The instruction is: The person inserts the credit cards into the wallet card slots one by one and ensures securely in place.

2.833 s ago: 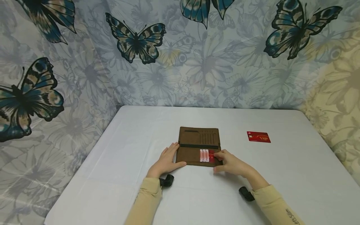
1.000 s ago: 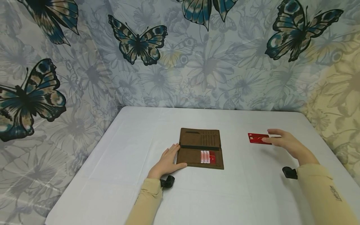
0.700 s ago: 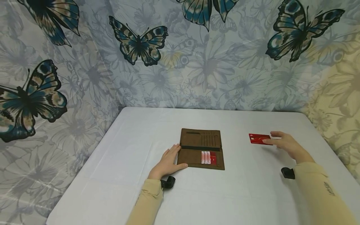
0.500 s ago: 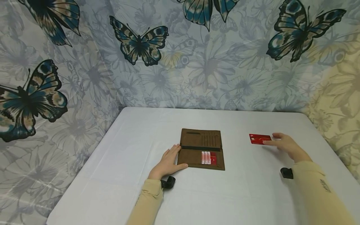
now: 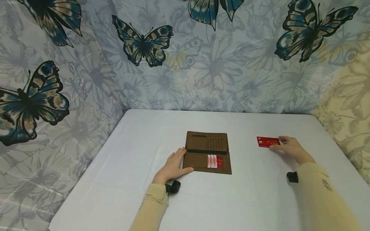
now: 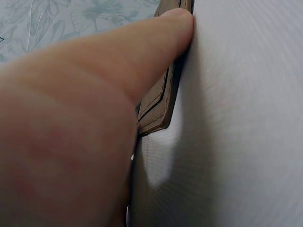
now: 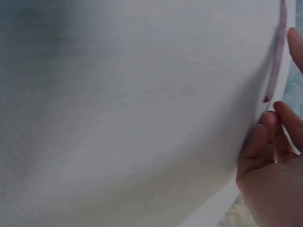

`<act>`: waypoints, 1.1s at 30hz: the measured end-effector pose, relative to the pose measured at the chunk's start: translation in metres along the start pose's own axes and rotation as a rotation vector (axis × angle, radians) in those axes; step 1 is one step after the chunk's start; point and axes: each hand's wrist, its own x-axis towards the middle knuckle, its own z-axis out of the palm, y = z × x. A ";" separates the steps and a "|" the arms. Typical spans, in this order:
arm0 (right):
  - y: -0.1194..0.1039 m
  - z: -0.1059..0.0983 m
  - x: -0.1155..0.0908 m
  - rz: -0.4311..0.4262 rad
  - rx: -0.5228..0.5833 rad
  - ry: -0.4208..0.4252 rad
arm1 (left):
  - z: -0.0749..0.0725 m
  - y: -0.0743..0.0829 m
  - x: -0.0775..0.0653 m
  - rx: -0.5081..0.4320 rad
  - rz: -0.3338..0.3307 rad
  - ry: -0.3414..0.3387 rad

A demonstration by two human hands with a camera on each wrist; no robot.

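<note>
A brown bifold wallet (image 5: 199,164) lies spread open on the white table, with several red and white cards (image 5: 212,161) in the slots of its near half. My left hand (image 5: 170,168) rests at the wallet's left side, fingers along that edge and thumb on the near edge. In the left wrist view the thumb (image 6: 175,28) lies over the stitched edge. To the right, a red VIP card (image 5: 266,141) is flat on the table. My right hand (image 5: 292,149) is at its right end, thumb by the near edge and forefinger by the far corner, the two apart.
The white table (image 5: 156,128) has its far edge against a hanging cloth (image 5: 216,77) printed with flowers and butterflies. A black wrist camera (image 5: 292,177) hangs by the right sleeve, and another black wrist camera (image 5: 173,186) sits on the left wrist.
The right hand has gone from the cards in the wallet over to the loose VIP card, its thumb and forefinger drawing closer around its right end. The left hand has stayed in place.
</note>
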 end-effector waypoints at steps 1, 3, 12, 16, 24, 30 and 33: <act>0.000 0.001 0.000 -0.001 -0.003 0.009 | 0.000 0.000 0.000 -0.001 0.000 -0.001; 0.001 0.003 0.001 -0.003 -0.001 0.025 | 0.000 0.000 0.000 -0.001 0.001 -0.001; 0.005 0.007 0.006 -0.009 -0.056 0.102 | 0.000 0.000 0.002 -0.001 0.001 0.002; 0.004 0.009 0.007 0.033 -0.041 0.114 | 0.000 0.000 0.001 -0.001 0.001 0.000; -0.004 0.008 0.007 0.091 -0.065 0.092 | 0.000 -0.001 0.001 0.004 0.004 0.002; -0.005 0.005 0.006 0.124 -0.085 0.062 | 0.000 -0.002 0.001 -0.002 0.002 -0.002; -0.006 0.003 0.006 0.139 -0.082 0.043 | -0.001 -0.002 0.000 -0.008 -0.001 -0.002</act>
